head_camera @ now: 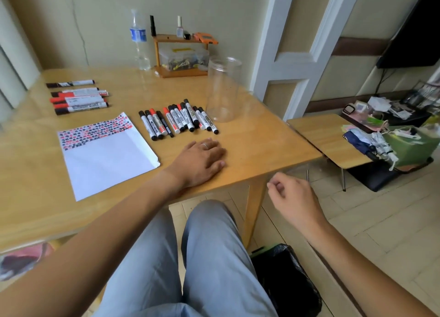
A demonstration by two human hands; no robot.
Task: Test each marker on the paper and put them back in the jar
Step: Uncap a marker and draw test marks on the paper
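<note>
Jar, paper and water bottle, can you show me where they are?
Jar [222, 90], head view, on its clear side wall.
Paper [109, 159], head view, on the blank white part.
Water bottle [138, 35], head view, on its blue label.

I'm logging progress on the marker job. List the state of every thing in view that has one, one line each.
jar: upright, lidless, no markers inside
near row of markers: capped, lying beside the paper
far group of markers: capped, lying at the table's far left
paper: flat, top covered with red and black test marks
water bottle: upright, nearly empty
left hand: flat on the table
right hand: loosely curled, holding nothing
</note>
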